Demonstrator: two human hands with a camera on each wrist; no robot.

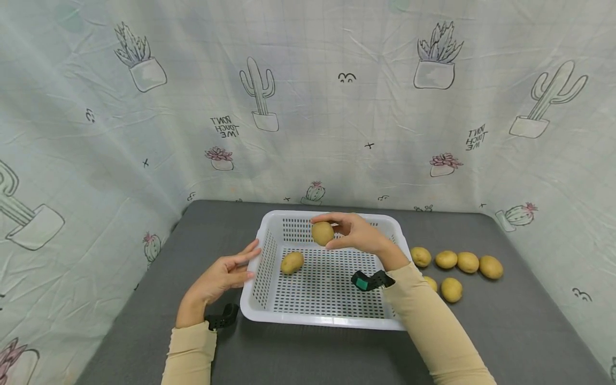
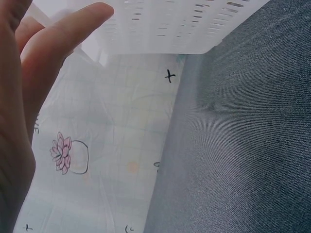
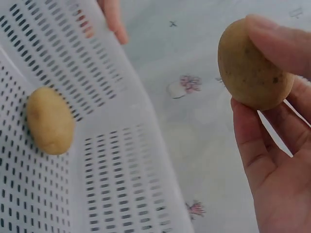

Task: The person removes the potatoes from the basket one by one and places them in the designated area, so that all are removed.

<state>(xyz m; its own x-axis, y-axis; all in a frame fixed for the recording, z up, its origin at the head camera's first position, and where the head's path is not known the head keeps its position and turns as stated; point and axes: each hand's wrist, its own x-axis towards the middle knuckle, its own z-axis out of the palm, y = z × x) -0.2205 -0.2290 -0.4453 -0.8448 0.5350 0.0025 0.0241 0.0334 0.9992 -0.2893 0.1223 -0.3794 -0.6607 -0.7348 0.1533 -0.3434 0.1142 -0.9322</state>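
Observation:
My right hand (image 1: 358,232) pinches a potato (image 1: 322,233) between thumb and fingers, above the far part of a white plastic basket (image 1: 332,322). In the right wrist view that potato (image 3: 252,68) shows small dark spots. Another potato (image 1: 292,263) lies on the basket floor toward the left side. My left hand (image 1: 223,278) is at the basket's left rim, its fingers extended and touching the edge. The left wrist view shows those fingers (image 2: 73,29) beside the basket's slotted wall (image 2: 160,24).
Several potatoes (image 1: 468,262) lie on the dark grey table (image 1: 520,321) to the right of the basket, two of them nearer, one partly behind the right sleeve (image 1: 433,321). A pale cloth (image 1: 313,107) with plant drawings hangs behind and at the sides.

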